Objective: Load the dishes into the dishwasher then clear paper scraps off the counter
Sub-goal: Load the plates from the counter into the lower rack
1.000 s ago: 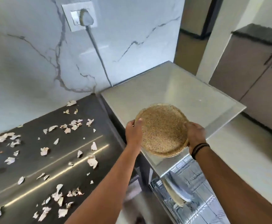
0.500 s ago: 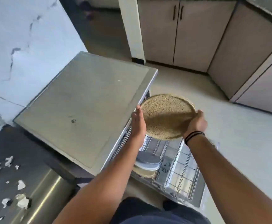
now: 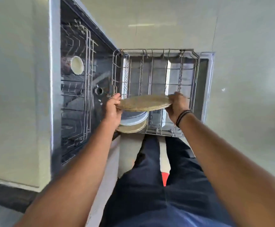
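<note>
Both hands up at frame centre: left hand [image 3: 113, 107] grips the speckled plate [image 3: 144, 103] at its left rim, right hand [image 3: 177, 104] pinches the right rim. Plate spans between them, nearly flat, over the pulled-out lower rack [image 3: 156, 76], stacked plates [image 3: 133, 122] just beneath.

text check | nothing readable for you here | no labels, brands or numbers legible on the dishwasher [image 3: 56, 95], its wire rack [image 3: 156, 76] or the speckled plate [image 3: 144, 103] | surfaces too blurred to make out any print
</note>
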A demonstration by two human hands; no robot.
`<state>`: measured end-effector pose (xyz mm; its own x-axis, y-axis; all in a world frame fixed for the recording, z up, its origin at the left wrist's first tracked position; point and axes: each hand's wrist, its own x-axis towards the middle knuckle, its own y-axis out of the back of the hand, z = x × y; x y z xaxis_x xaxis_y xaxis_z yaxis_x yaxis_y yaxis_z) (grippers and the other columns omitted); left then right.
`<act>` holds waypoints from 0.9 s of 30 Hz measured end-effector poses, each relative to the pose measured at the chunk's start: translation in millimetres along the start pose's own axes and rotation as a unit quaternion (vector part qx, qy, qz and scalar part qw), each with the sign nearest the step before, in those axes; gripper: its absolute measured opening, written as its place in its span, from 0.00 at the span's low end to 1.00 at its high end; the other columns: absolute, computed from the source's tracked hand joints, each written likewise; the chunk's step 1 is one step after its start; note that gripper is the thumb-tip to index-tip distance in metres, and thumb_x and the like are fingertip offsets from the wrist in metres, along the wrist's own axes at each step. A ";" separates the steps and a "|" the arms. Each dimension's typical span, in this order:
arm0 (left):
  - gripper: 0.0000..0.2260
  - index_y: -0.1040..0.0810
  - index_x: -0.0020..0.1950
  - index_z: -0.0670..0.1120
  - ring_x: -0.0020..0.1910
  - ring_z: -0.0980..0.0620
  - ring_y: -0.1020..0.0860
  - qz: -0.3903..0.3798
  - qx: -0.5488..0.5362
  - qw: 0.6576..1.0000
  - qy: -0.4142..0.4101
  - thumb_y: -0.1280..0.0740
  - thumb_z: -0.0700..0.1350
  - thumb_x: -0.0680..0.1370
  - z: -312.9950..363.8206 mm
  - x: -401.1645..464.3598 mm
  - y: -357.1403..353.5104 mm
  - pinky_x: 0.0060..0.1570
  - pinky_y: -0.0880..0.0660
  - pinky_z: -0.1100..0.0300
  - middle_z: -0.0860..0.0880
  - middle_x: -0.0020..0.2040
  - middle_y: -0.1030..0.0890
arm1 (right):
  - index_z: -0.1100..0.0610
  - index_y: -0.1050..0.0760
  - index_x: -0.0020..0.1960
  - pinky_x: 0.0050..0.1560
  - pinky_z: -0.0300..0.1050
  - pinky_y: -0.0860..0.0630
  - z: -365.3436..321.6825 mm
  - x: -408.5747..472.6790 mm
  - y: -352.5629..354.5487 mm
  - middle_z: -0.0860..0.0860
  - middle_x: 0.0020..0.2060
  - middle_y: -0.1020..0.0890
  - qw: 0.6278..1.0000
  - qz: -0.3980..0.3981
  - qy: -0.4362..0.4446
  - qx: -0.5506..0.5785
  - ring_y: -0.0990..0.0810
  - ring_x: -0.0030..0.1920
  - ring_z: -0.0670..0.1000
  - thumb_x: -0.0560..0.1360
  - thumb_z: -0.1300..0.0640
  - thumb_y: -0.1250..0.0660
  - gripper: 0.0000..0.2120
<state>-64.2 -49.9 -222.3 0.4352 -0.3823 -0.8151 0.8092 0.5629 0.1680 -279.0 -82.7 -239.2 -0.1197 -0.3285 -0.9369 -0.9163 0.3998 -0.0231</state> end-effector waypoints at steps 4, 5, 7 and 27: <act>0.28 0.27 0.70 0.35 0.46 0.52 0.21 0.063 0.114 0.991 0.012 0.41 0.32 0.68 -28.0 56.7 7.8 0.38 0.25 0.64 0.38 0.63 0.22 | 0.60 0.21 0.45 0.50 0.56 0.17 47.3 64.2 -12.7 0.58 0.45 0.16 0.976 0.028 -0.010 -0.214 0.17 0.45 0.57 0.72 0.61 0.34 0.05; 0.30 0.23 0.66 0.36 0.45 0.50 0.20 0.083 0.155 0.984 0.002 0.39 0.36 0.64 -34.5 69.1 9.8 0.35 0.26 0.65 0.39 0.60 0.19 | 0.61 0.19 0.49 0.53 0.56 0.18 57.4 75.2 -16.5 0.57 0.47 0.15 0.960 0.048 -0.013 -0.275 0.16 0.48 0.57 0.71 0.59 0.35 0.10; 0.19 0.16 0.49 0.41 0.43 0.46 0.18 0.111 0.269 0.956 -0.016 0.37 0.42 0.61 -49.8 96.1 19.5 0.34 0.28 0.66 0.43 0.47 0.16 | 0.62 0.19 0.55 0.55 0.52 0.19 76.5 90.5 -25.7 0.56 0.50 0.16 0.928 0.068 -0.013 -0.366 0.17 0.50 0.57 0.72 0.58 0.37 0.15; 0.23 0.22 0.69 0.42 0.59 0.51 0.20 0.109 0.385 0.916 -0.006 0.26 0.39 0.74 -86.4 209.5 54.3 0.54 0.25 0.64 0.45 0.64 0.18 | 0.64 0.23 0.59 0.32 0.43 0.29 120.7 166.7 -86.0 0.53 0.34 0.28 0.829 -0.052 -0.032 -0.556 0.28 0.32 0.51 0.80 0.56 0.37 0.13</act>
<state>36.9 -36.1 -431.8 0.6199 -0.3322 -0.7109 0.7394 -0.0560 0.6709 -174.0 -68.5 -435.4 -0.0294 -0.2508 -0.9676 -0.7112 -0.6750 0.1965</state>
